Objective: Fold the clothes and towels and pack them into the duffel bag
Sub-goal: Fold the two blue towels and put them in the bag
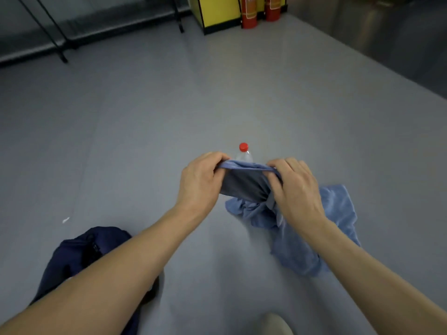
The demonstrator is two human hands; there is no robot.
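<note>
- Right now a blue garment (244,184) is stretched between both hands in the middle of the view, above the grey floor (145,141), its top edge pulled taut while the rest hangs in a bunch.
- Likely the taut edge is there to straighten the cloth and find a clean line for the first fold.
- The left hand (200,182) is clamped on the left end of that edge, thumb and fingers pinched over it.
- The right hand (294,187) is closed on the right end, fingers curled into the gathered fabric.
- One lighter blue towel (338,209) lies crumpled on the floor just right of the hands, partly under the right forearm, apparently waiting its turn.
- One dark duffel bag (79,252) sits near left, under the left forearm, within easy reach for packing.
- One clear bottle (244,153) with a red cap stands just beyond the garment.
- Two red fire extinguishers (249,13) stand far off by a yellow cabinet (215,10).
</note>
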